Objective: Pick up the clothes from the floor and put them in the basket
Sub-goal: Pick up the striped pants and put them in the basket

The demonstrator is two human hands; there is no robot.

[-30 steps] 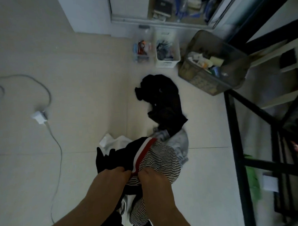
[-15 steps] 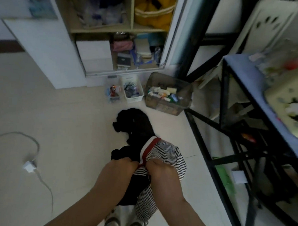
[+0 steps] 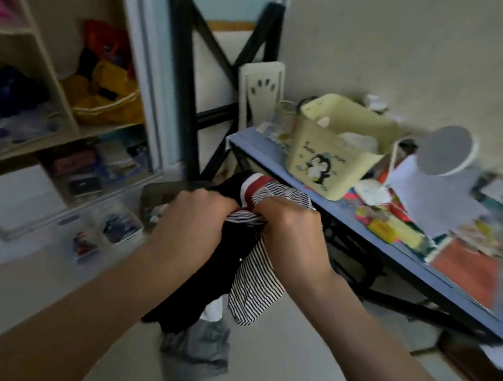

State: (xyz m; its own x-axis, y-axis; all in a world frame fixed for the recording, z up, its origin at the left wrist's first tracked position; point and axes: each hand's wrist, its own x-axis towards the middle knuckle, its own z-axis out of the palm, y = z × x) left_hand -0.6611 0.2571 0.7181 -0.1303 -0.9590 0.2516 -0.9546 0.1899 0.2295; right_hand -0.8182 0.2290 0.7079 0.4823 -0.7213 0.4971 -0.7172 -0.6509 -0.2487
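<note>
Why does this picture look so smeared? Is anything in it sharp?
Head view: the shelves and the desk at the edges are streaked with blur; the left hand, right hand and clothes in the middle look sharpest; the light is dim and even, without glare.

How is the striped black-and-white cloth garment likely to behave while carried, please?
It looks floppy: the striped black-and-white cloth garment hangs limp below the right hand. It is probably light, as the left hand and right hand bunch it together with a black cloth garment. Its loose tail might snag.
</note>
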